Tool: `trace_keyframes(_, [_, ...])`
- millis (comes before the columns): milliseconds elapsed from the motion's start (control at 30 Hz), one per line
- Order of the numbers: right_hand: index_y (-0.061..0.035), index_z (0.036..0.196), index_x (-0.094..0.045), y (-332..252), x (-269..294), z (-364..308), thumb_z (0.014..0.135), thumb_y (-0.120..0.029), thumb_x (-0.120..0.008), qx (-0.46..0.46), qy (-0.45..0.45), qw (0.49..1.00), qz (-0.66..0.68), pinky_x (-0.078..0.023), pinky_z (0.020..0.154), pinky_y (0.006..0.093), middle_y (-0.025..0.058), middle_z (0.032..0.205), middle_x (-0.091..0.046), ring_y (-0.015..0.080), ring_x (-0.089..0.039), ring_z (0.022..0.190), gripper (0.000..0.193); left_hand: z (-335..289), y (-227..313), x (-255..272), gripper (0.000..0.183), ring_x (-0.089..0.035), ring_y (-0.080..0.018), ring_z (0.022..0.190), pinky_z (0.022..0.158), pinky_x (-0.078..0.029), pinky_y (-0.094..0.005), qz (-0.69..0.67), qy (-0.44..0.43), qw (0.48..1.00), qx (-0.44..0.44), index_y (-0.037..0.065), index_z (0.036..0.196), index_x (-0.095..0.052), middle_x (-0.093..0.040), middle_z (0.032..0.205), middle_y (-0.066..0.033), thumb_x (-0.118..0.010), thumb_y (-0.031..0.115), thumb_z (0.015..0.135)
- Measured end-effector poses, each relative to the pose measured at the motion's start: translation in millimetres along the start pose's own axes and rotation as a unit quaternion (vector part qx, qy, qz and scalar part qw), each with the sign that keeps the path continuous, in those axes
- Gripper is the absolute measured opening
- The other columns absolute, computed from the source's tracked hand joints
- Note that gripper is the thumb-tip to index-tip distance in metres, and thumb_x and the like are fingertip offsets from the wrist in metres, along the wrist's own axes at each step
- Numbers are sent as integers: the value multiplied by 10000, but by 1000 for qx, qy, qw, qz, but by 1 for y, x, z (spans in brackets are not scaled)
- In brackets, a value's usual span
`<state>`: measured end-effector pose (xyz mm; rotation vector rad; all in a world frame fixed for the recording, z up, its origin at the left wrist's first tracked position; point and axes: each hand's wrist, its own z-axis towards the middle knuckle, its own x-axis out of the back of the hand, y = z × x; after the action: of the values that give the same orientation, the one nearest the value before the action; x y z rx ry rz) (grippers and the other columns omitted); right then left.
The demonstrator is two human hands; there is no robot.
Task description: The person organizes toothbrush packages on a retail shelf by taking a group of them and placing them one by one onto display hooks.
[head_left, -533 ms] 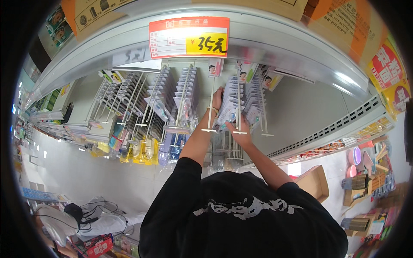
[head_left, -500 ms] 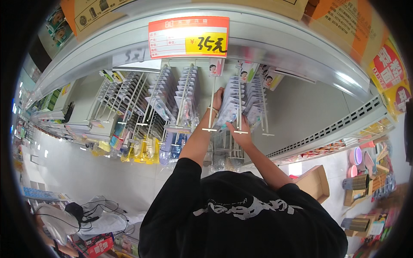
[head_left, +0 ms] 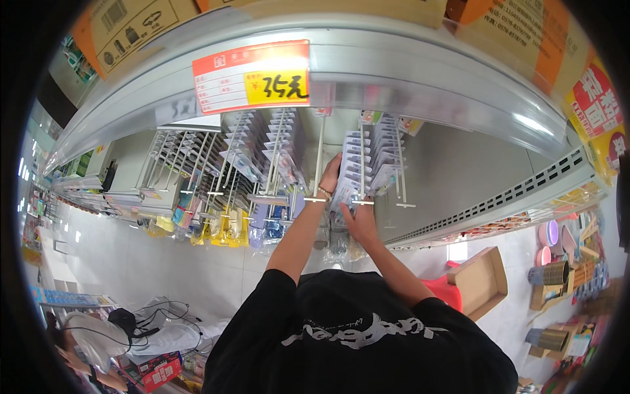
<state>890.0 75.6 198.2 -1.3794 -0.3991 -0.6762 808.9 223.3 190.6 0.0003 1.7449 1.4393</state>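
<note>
the stack of carded packets (head_left: pixel 349 172) hangs on a long metal peg hook (head_left: pixel 361 164) that juts out from the back panel of the shelf unit toward the person. the hook's long axis runs from the panel out to its free tip, and the packets hang crosswise to it, packed face to face along its length. the stack sits directly between the two hands, at the front end of the hook.

left hand (head_left: pixel 330 176): raised, just left of the stack, fingers curled against the side of the packets; looks like a grasp on the front cards, though the fingertips are hidden behind them, so the exact pinch cannot be told. a bracelet shows at the wrist.

right hand (head_left: pixel 357 221): just below the stack and nearer the hook's free tip, fingers part spread and pointing up, touching the lower edges of the front packets. grip or mere support: cannot tell.

judgement: the right hand is nearer the open end of the hook; anything sliding on or off has to travel along the hook's axis.

outward: left of the left hand, more peg hooks (head_left: pixel 275 157) carry similar packets. above both hands, a red and yellow price sign (head_left: pixel 251 77) is fixed to the grey shelf edge (head_left: pixel 407 72). well right of the right hand and lower, an open cardboard box (head_left: pixel 482 282) rests on the floor.
</note>
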Motion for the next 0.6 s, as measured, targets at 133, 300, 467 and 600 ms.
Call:
trace_keyframes(133, [119,1289,-172,-13,-7,-21,788,-239,-571,-16,31,999,10,-237,1016,412,308,1336,-225,425,-267,1224,734,-10,-25,13,490,-569,-186,930,825,-459,-310,-139,-3,988,73,37,1170,-484,-577,1066,-74,-346,430,911])
trace_keyframes(300, [102,1315,-120,-32,-1,-50,766,-202,-567,-2,77,996,41,-191,1027,451,301,1359,-176,439,-222,1245,770,-60,-18,-22,439,-584,-189,903,794,-484,-323,-195,29,975,100,67,1155,-491,-580,1056,-64,-375,411,906])
trace_keyframes(467, [96,1323,-95,-58,5,-75,722,-155,-569,30,122,989,82,-145,1028,495,306,1369,-140,455,-178,1256,805,-102,-6,-51,430,-589,-197,894,776,-496,-327,-212,92,961,150,69,1131,-504,-588,1027,-70,-345,401,908])
trace_keyframes(600, [89,1327,-85,-68,2,-94,708,-162,-577,42,118,990,72,-111,1031,505,307,1373,-127,449,-150,1271,830,-128,5,-55,409,-610,-194,807,706,-520,-321,-221,63,957,179,65,1076,-527,-603,966,-72,-342,387,906])
